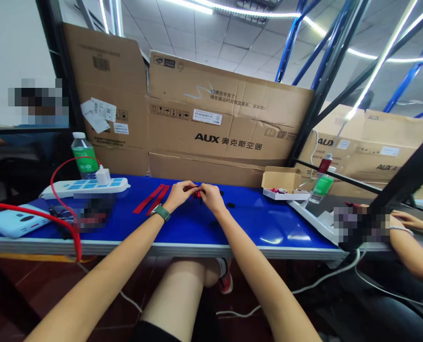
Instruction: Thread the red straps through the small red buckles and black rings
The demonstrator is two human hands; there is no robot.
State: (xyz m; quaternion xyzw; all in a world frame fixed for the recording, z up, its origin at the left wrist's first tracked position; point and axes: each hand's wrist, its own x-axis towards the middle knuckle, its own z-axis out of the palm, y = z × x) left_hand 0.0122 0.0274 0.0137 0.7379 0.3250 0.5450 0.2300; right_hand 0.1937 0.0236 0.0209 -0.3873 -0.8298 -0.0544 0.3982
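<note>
My left hand (180,194) and my right hand (211,195) meet above the blue table (254,223), fingertips pinched close together. Between them is a small piece of red ribbon (197,194), mostly covered by the fingers, so its exact shape is hard to see. Two flat red ribbon strips (149,199) lie side by side just left of my left hand. A green-faced watch sits on my left wrist. Small black pieces (230,205) rest on the table to the right of my right hand.
At left are a white power strip (63,188) with a charger, a green-labelled bottle (84,154), a light blue device (15,222) and a red cable (78,244). A small open carton (286,190) stands at right. Cardboard (218,161) walls the back. Another person's arm (414,247) is far right.
</note>
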